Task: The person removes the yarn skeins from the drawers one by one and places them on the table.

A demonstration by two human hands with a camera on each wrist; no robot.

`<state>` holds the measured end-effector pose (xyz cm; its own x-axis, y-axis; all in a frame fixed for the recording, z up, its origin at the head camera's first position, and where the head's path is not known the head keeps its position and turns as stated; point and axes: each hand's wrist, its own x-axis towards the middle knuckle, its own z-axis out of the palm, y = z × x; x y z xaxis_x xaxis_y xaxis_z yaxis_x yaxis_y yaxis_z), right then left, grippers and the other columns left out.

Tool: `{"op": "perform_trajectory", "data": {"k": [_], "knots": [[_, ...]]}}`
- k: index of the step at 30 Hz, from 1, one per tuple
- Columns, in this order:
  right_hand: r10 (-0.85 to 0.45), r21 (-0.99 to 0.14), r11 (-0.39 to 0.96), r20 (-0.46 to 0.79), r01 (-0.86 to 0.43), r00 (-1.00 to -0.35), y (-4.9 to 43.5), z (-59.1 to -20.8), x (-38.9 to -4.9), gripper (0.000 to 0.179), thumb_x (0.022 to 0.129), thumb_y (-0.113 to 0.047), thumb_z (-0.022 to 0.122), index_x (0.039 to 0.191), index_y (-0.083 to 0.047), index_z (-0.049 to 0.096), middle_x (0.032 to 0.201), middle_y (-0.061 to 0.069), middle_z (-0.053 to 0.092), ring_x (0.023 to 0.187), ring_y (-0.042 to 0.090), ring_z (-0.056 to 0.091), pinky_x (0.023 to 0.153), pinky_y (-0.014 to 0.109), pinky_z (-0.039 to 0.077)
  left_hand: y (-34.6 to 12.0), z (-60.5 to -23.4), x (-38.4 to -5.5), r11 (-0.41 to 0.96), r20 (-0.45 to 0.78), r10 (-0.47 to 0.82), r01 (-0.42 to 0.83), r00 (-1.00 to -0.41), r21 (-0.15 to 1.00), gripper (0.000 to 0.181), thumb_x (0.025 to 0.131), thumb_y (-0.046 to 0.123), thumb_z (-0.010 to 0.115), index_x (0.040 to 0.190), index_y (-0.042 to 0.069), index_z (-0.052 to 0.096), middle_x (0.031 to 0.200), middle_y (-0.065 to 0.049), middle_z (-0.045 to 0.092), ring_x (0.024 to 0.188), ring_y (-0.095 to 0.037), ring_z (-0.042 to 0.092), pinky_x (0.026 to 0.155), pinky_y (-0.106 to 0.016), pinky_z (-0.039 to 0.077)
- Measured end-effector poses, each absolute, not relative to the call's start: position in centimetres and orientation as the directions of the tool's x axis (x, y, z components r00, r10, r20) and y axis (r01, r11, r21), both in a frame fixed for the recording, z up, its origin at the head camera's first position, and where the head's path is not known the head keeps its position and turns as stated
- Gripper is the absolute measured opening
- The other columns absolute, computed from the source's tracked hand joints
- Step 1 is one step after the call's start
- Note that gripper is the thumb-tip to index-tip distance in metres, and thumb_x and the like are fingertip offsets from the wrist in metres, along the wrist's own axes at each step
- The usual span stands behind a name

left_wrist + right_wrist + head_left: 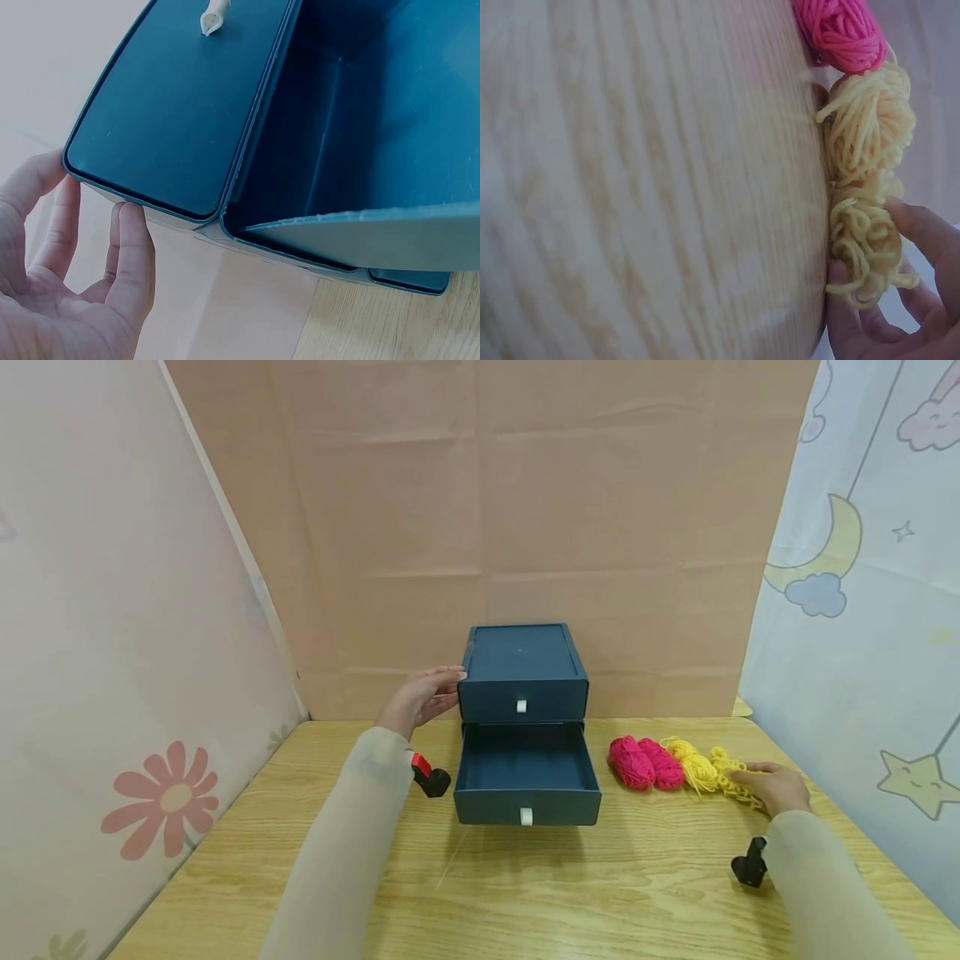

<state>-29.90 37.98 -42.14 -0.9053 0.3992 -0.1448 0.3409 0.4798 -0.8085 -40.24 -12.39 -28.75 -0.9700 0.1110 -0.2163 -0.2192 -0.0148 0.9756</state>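
Yellow looped yarn [865, 244] the right hand [776, 787] pinches near the right edge of the desk [637, 877] could unravel if snagged, left hand [420, 700] relaxed.

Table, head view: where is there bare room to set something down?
The table is bare before the open drawer, between left sleeve and right sleeve, and between left sleeve and flowered wall. The drawer is bare inside. Crowded: the strip right of the drawer, where pink yarn, yellow yarn and right hand line up.
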Motion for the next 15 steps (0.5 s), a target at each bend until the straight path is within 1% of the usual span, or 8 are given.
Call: {"op": "perform_trajectory", "data": {"k": [2,5,7,8,10,12,14,15], "knots": [[0.384,-0.805,0.49,-0.145,0.334,-0.912,37.96,-42.14,-29.82,0.083,0.091,-0.05,0.057,0.144,0.008,0.03,0.148,0.038,0.018,0.119,0.05,0.038,0.092,0.061,0.043,-12.37,-28.76,-40.27,-0.016,-0.217,0.114,-0.22,-0.969,0.975,0.037,0.089,0.023,0.072,0.124,0.015,0.065,0.108,-0.006,0.061,0.086,-0.015,0.062,0.102,-0.031,0.048],[0.378,-0.797,0.507,-0.137,0.328,-0.916,37.97,-42.1,-29.8,0.084,0.091,-0.05,0.056,0.145,0.008,0.029,0.148,0.039,0.017,0.117,0.049,0.04,0.092,0.061,0.043,-12.38,-28.79,-40.39,-0.018,-0.214,0.123,-0.218,-0.969,0.976,0.037,0.089,0.022,0.071,0.125,0.015,0.065,0.104,-0.005,0.061,0.083,-0.014,0.062,0.102,-0.03,0.048],[0.385,-0.793,0.51,-0.134,0.332,-0.913,37.99,-42.15,-29.89,0.083,0.092,-0.05,0.056,0.145,0.008,0.029,0.148,0.039,0.018,0.104,0.043,0.046,0.085,0.055,0.046,-12.37,-28.8,-40.46,-0.016,-0.213,0.126,-0.217,-0.969,0.976,0.037,0.09,0.022,0.07,0.126,0.014,0.064,0.102,-0.004,0.061,0.081,-0.013,0.062,0.101,-0.03,0.048],[0.386,-0.788,0.518,-0.132,0.333,-0.913,38.04,-42.14,-29.94,0.084,0.092,-0.05,0.056,0.145,0.008,0.029,0.148,0.039,0.018,0.097,0.038,0.047,0.082,0.051,0.047,-12.36,-28.8,-40.48,-0.013,-0.212,0.128,-0.216,-0.969,0.976,0.037,0.09,0.022,0.07,0.126,0.014,0.064,0.101,-0.004,0.06,0.081,-0.013,0.062,0.101,-0.029,0.048],[0.389,-0.786,0.521,-0.129,0.333,-0.912,38.12,-42.19,-30.06,0.083,0.091,-0.05,0.056,0.145,0.008,0.03,0.147,0.04,0.019,0.077,0.027,0.047,0.072,0.044,0.046,-12.37,-28.78,-40.46,-0.008,-0.212,0.129,-0.215,-0.969,0.977,0.038,0.09,0.022,0.069,0.127,0.015,0.063,0.102,-0.004,0.06,0.082,-0.012,0.061,0.101,-0.029,0.048],[0.387,-0.781,0.529,-0.125,0.331,-0.913,38.27,-42.31,-30.19,0.083,0.091,-0.049,0.057,0.145,0.008,0.03,0.147,0.04,0.02,0.062,0.018,0.039,0.064,0.038,0.042,-12.38,-28.74,-40.36,-0.002,-0.211,0.13,-0.213,-0.969,0.977,0.038,0.091,0.022,0.069,0.127,0.015,0.063,0.104,-0.004,0.059,0.084,-0.013,0.061,0.1,-0.028,0.049],[0.381,-0.774,0.543,-0.12,0.327,-0.917,38.46,-42.33,-30.24,0.084,0.091,-0.05,0.057,0.145,0.009,0.03,0.147,0.04,0.02,0.056,0.015,0.034,0.062,0.035,0.041,-12.4,-28.72,-40.26,0.004,-0.208,0.131,-0.209,-0.969,0.978,0.037,0.091,0.022,0.069,0.127,0.015,0.063,0.107,-0.004,0.059,0.086,-0.013,0.061,0.098,-0.027,0.05],[0.379,-0.774,0.543,-0.121,0.326,-0.918,38.55,-42.31,-30.26,0.084,0.091,-0.05,0.057,0.145,0.009,0.03,0.147,0.04,0.019,0.055,0.015,0.033,0.061,0.035,0.039,-12.42,-28.71,-40.2,0.004,-0.207,0.13,-0.208,-0.97,0.978,0.036,0.09,0.022,0.069,0.126,0.016,0.064,0.107,-0.004,0.06,0.086,-0.014,0.061,0.096,-0.026,0.051]]}}
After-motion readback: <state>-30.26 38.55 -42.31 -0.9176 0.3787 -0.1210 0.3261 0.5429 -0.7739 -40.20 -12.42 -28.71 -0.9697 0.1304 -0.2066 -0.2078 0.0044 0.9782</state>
